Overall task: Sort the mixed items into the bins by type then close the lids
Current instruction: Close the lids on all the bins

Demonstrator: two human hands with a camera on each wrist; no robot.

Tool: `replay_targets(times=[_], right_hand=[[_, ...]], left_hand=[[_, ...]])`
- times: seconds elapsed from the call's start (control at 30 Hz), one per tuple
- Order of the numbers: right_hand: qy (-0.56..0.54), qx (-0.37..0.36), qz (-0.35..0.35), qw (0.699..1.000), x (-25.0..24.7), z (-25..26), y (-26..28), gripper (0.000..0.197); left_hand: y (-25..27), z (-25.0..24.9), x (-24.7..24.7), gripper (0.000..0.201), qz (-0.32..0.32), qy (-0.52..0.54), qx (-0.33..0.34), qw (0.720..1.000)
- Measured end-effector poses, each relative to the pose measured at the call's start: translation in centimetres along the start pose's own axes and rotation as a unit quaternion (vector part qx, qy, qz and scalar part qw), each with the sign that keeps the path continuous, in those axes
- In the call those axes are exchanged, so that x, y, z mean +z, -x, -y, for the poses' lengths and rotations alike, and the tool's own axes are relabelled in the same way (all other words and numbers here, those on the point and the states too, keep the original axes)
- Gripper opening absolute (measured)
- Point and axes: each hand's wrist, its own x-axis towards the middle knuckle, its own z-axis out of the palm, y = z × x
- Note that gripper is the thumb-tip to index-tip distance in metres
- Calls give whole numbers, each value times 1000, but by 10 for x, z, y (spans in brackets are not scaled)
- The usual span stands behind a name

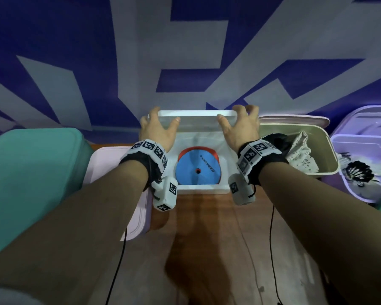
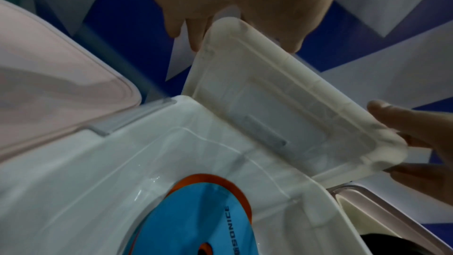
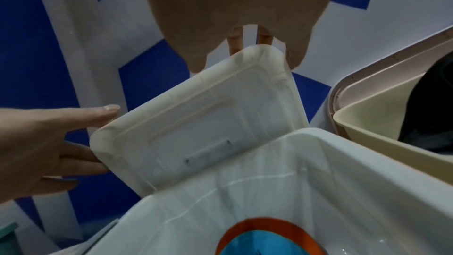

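a wooden counter point(image 1: 207, 227) is seen nearest, beneath both forearms. just below the wrists, a white bin point(image 1: 198, 188) is found, and a blue disc point(image 1: 196, 167) edged in orange is seen lying flat inside it, between the two hands. the raised white lid point(image 1: 196, 118), standing up at the far edge of that bin, is grasped at both upper corners: the left hand point(image 1: 157, 128) is curled over the left corner with its thumb on the inner face, and the right hand point(image 1: 240, 126) is wrapped round the right corner likewise. to the left of the left hand a shut pink bin point(image 1: 110, 172) and a teal bin point(image 1: 31, 172) are seen. to the right of the right hand an open beige bin point(image 1: 326, 150) holding dark and patterned cloth is seen, then an open lavender bin point(image 1: 356, 190). beyond the fingers a blue and white patterned wall point(image 1: 185, 51) is seen.
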Motion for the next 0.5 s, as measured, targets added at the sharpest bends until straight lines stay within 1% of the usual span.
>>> replay_targets(times=[0.17, 0.4, 0.5], right_hand=[[-20, -8, -33, 999, -15, 2, 22, 48], [-13, 7, -31, 999, -18, -4, 55, 44], [-6, 38, -18, 999, -12, -10, 68, 43]], left_hand=[[27, -8, -16, 61, -18, 3, 20, 1000], [62, 4, -28, 51, -11, -9, 2, 1000], [69, 17, -29, 55, 5, -15, -11, 1000]])
